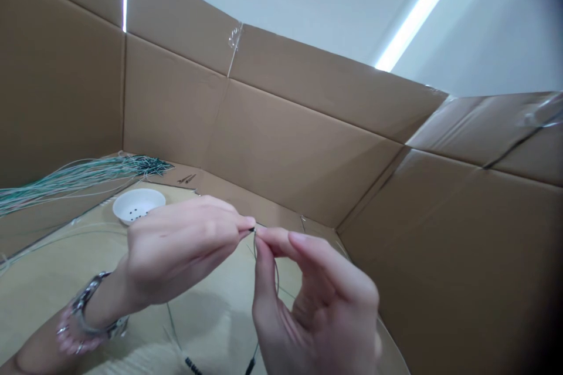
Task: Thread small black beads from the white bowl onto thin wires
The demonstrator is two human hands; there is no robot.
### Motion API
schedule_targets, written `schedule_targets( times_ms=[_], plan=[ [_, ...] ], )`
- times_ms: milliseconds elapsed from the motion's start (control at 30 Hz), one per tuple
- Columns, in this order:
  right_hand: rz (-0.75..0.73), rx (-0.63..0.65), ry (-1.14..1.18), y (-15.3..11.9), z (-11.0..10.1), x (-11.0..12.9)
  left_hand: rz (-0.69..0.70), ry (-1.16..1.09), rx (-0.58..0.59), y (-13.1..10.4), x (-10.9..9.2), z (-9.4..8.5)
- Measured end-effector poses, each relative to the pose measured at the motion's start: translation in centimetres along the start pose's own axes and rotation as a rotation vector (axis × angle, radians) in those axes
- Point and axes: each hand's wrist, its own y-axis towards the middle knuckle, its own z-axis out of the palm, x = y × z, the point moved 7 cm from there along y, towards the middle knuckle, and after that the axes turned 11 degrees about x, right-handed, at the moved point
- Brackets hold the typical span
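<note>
Piece (252, 229): one, small and dark, pinched between the fingers of the left hand (185, 240), held above the surface (48, 293).
Wire (255, 245): one thin strand at the right hand (321, 299); I judge its thumb and forefinger closed on it.
Handling: I'd keep both pinches near where they meet, steady the fingertips against each other, line up the two and press lightly.
Black segments (250, 366): two stretches low in view.
Bowl (139, 195): one, white; I count at least five dark specks inside.
Bundle (88, 178): one, strands too many to count.
</note>
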Motion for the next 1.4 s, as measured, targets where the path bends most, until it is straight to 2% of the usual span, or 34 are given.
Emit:
schedule_targets(
  times_ms=[100,200,300,500,600,800,1000,1200,1400],
  plan=[
    [-0.025,-0.084,0.073,-0.4,0.1,-0.4,-0.075,-0.047,-0.014,0.0,0.7,0.0],
    [-0.056,-0.086,0.123,-0.6,0.2,-0.8,-0.129,-0.099,-0.021,0.0,1.2,0.0],
    [-0.029,-0.091,0.133,-0.6,0.1,-1.3,-0.149,-0.133,-0.008,0.0,1.5,0.1],
    [0.019,-0.064,0.312,-0.2,0.2,-1.6,-0.159,-0.176,0.017,0.1,1.5,0.2],
    [0.04,-0.025,0.298,0.0,0.2,-1.8,-0.166,-0.172,0.026,0.2,1.5,0.1],
    [-0.02,0.03,0.241,0.1,0.2,-1.5,-0.171,-0.162,0.068,0.4,2.0,0.3],
    [-0.022,0.012,0.252,0.4,0.2,-1.4,-0.178,-0.229,0.115,0.3,2.4,0.6],
    [-0.014,0.037,0.211,0.1,0.2,-1.5,-0.12,-0.226,0.135,0.4,1.9,0.8],
    [-0.013,-0.018,0.211,-0.2,0.2,-1.6,-0.174,-0.234,0.143,0.3,2.2,0.7]
  ],
)
